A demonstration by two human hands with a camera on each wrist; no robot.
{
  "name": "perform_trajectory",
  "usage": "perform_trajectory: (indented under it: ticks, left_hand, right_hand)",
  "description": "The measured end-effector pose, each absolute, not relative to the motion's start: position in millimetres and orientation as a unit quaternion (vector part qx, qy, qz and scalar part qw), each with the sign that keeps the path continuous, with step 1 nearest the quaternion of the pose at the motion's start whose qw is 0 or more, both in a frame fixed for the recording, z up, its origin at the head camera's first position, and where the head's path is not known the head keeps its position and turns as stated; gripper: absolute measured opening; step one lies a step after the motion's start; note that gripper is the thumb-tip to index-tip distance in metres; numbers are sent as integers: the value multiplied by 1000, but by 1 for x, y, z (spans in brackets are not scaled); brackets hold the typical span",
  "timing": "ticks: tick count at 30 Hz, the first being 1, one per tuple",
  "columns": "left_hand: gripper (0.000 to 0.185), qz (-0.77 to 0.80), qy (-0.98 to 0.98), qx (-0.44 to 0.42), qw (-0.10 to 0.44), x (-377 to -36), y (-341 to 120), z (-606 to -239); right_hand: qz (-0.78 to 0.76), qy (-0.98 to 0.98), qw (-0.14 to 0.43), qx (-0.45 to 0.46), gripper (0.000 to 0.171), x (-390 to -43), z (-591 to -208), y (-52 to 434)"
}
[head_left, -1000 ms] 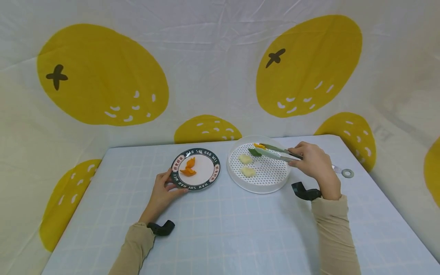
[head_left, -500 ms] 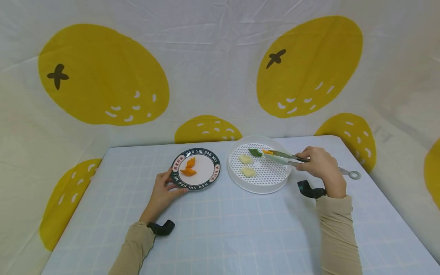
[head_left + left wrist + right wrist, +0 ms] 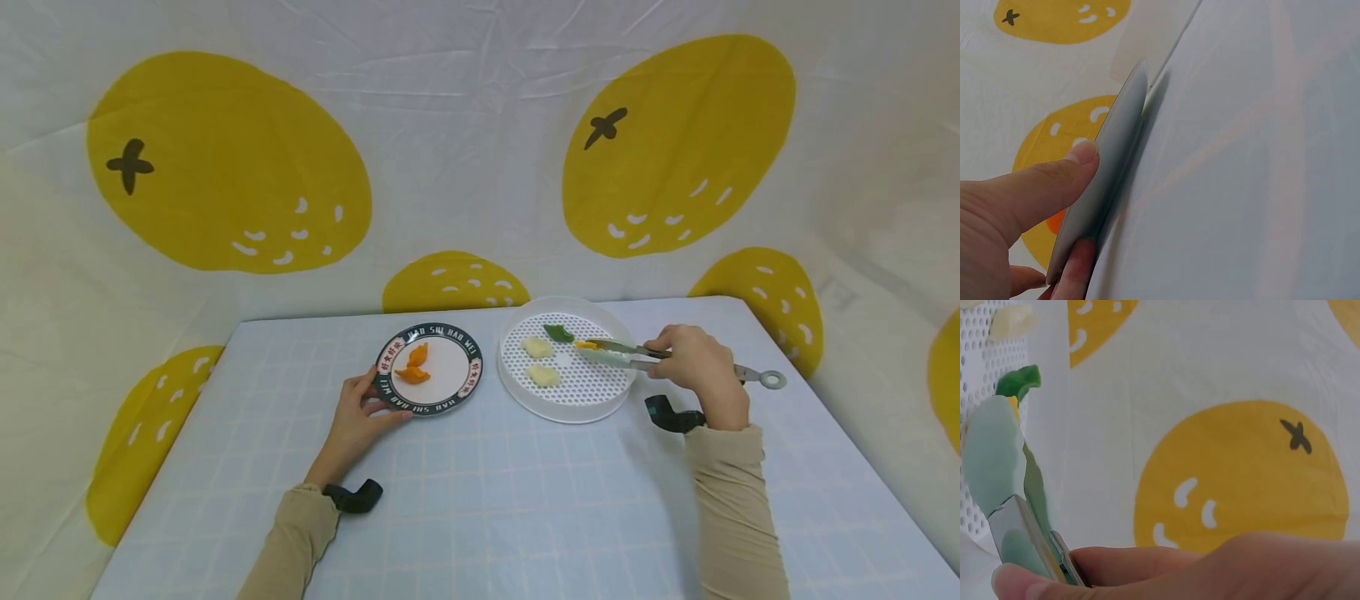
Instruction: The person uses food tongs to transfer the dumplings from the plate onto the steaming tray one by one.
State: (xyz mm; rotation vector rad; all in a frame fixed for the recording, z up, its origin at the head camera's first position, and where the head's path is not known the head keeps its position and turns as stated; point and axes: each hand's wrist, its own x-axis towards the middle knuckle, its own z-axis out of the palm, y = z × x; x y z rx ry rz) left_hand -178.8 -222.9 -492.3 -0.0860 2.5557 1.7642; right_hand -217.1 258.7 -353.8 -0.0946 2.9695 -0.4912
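Observation:
My left hand (image 3: 358, 414) grips the near-left rim of a round dark-rimmed plate (image 3: 466, 387) that carries two orange dumplings (image 3: 412, 365). The left wrist view shows the thumb (image 3: 1054, 181) lying on the plate's rim (image 3: 1119, 150) with fingers under it. My right hand (image 3: 696, 363) holds metal tongs with pale green tips (image 3: 626, 353) over a white perforated tray (image 3: 592, 392). A small orange piece (image 3: 587, 344) sits at the tong tips. In the tray lie a green dumpling (image 3: 557, 332) and two pale dumplings (image 3: 537, 347). The right wrist view shows the tongs (image 3: 1000, 469) below the green dumpling (image 3: 1020, 380).
The plate and tray stand side by side at the back of a pale blue checked tablecloth (image 3: 487, 500). A white backdrop with large yellow fruit shapes (image 3: 225, 167) rises behind and around the table. The table's right edge runs close to my right hand.
The tongs with the orange piece have drawn back from the tray's far rim, rightward and nearer to me, leaving the green dumpling behind. The left hand and plate have stayed put.

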Motion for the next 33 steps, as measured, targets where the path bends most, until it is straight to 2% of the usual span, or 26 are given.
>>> perform_trajectory:
  ticks: [18,33]
  left_hand:
    - [113,563,825,-32,23,-178,-223,-493]
    - [114,559,828,-32,23,-179,-222,-493]
  right_hand:
    - [-179,979,93,-12,51,-217,-353,253]
    - [-187,979,74,-38,49,-213,-347,257]
